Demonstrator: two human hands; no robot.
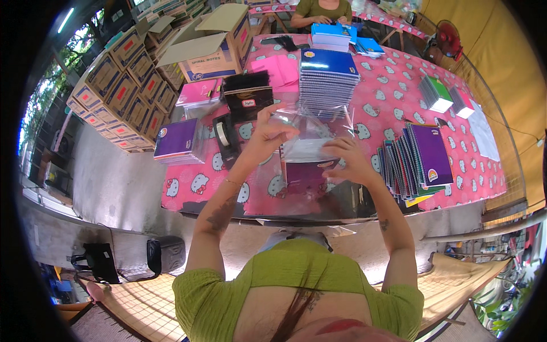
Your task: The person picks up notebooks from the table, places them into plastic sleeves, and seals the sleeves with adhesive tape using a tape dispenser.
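Observation:
A clear plastic bag point(336, 118) lies over a small stack of dark purple notebooks point(305, 172) at the table's near edge, a white sheet or back showing at the far end. My left hand point(269, 137) is closed on the bag's far left part, its fingers pinching the film. At the stack's right side, my right hand point(348, 162) curls its fingers over the bag; glare on the film hides the exact contact. Beyond the bag stands a tall stack of blue spiral notebooks point(327, 80). To the right, several spiral notebooks with a purple cover point(430, 154) lie fanned out.
Left on the pink patterned table point(262, 196) are bagged purple notebooks point(178, 139), a black tape dispenser point(226, 139) and a black box point(248, 97). Cartons point(125, 85) are piled beyond. Across the table, another person's hands point(325, 20) touch blue notebooks. Green notebooks point(436, 94) lie far right.

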